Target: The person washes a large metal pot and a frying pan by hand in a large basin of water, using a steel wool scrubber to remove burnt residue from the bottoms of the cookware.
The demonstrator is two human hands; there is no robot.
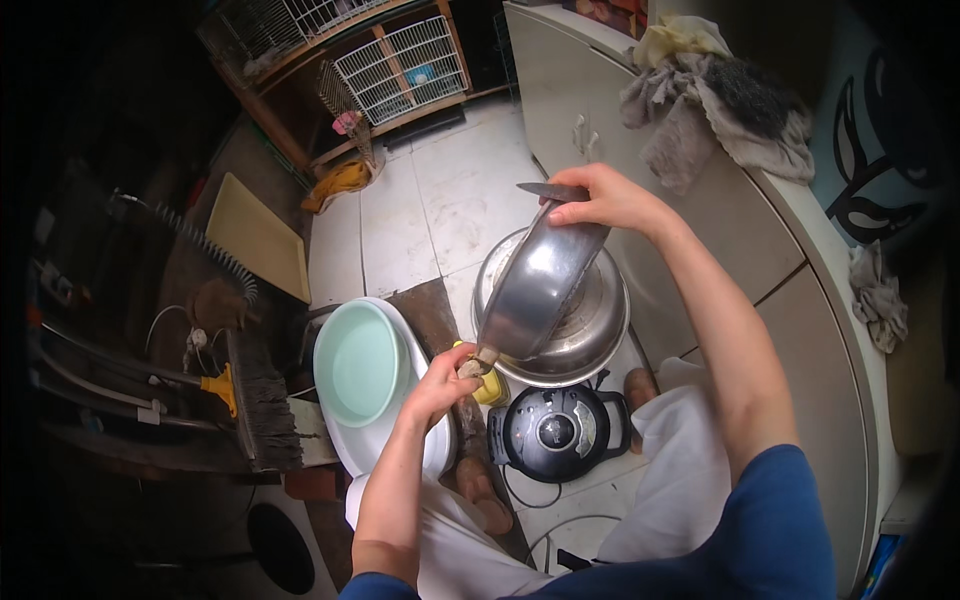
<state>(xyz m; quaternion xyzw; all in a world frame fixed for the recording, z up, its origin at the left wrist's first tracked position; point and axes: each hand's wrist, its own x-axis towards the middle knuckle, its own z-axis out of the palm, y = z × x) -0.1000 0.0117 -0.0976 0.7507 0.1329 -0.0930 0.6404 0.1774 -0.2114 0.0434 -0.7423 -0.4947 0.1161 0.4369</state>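
A tilted stainless-steel basin is held on edge above the floor. My right hand grips its upper end, thumb on the outside. A dark, pointed, blade-like metal piece sticks out from under those fingers; I cannot tell if it is separate from the basin. At the lower end, my left hand pinches a small pale lumpy piece, touching or close to the basin's rim. A larger steel basin lies beneath the tilted one, partly hidden by it. Behind my left fingers is a yellow object, partly covered.
A black round electric cooker with a cord stands between my feet. Left are a mint-green basin on a white tub and a broom. Cabinets with rags line the right; a wire cage stands beyond.
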